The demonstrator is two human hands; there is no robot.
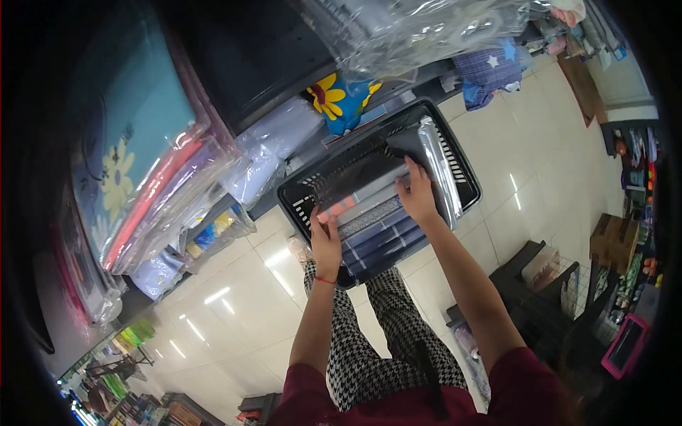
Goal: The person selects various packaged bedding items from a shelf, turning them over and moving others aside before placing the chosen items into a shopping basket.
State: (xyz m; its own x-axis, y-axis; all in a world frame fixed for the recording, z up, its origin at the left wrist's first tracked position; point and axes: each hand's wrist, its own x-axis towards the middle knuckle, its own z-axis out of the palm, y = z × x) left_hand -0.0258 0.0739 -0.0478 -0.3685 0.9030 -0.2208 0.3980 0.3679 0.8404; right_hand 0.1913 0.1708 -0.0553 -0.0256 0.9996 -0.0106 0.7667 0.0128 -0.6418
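Note:
A black plastic basket [469,186] holds several folded cloths in clear plastic, packed on edge side by side. My left hand [327,245] grips the left end of a grey-and-coral wrapped cloth [341,207], thumb and fingers on either side of its edge. My right hand [419,193] holds the same pack nearer its other end, fingers over the top and thumb on the near side. Closer to me lie a grey patterned pack [369,216] and a navy checked pack [387,245]. A shiny silvery-white pack [442,174] stands along the basket's right side.
Plastic-wrapped bedding [153,177] in blue, pink and purple sits on a shelf at left. More clear-wrapped packs [426,32] lie above the basket, near a blue cloth with yellow flowers [344,103]. A cardboard box [612,241] stands at right. The floor [234,319] is pale tile.

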